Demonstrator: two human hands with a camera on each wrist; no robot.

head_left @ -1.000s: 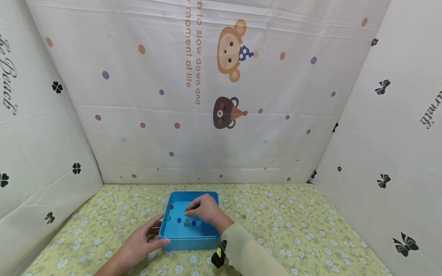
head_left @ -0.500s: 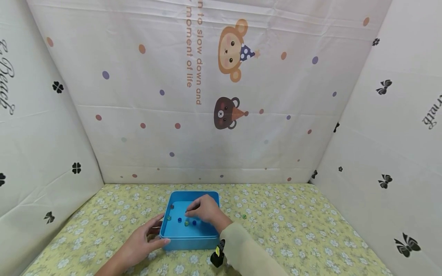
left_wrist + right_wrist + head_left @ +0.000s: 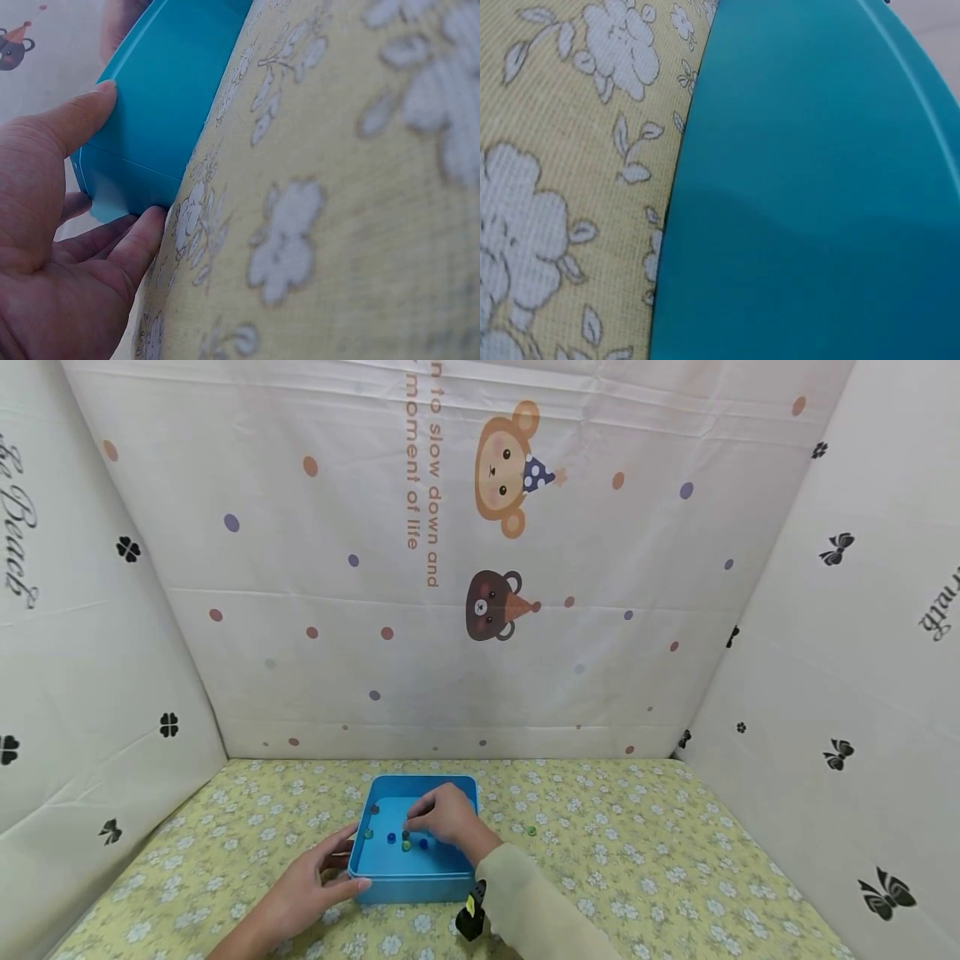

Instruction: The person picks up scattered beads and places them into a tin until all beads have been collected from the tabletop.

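Note:
A blue box (image 3: 416, 889) without a lid stands on the cloth in the head view. My left hand (image 3: 303, 889) holds its near left corner, thumb on the front wall; the left wrist view shows this thumb on the blue wall (image 3: 161, 97) and the fingers round the corner. My right hand (image 3: 446, 817) reaches inside over the right wall, fingers curled and fingertips together at a small dark bead (image 3: 406, 834). Near it on the floor lie a blue bead (image 3: 392, 837), a yellow-green bead (image 3: 407, 845) and another blue bead (image 3: 423, 843). The right wrist view shows only box wall and cloth.
Along the box's left side lie a brownish bead (image 3: 375, 809) and a green bead (image 3: 368, 833). A green bead (image 3: 531, 831) rests on the flowered cloth (image 3: 637, 860) right of the box. White printed sheets (image 3: 420, 693) enclose the back and sides.
My right fingertips have shifted very slightly, and the dark bead now shows below them, just behind the yellow-green one. The left hand and the box stay in place.

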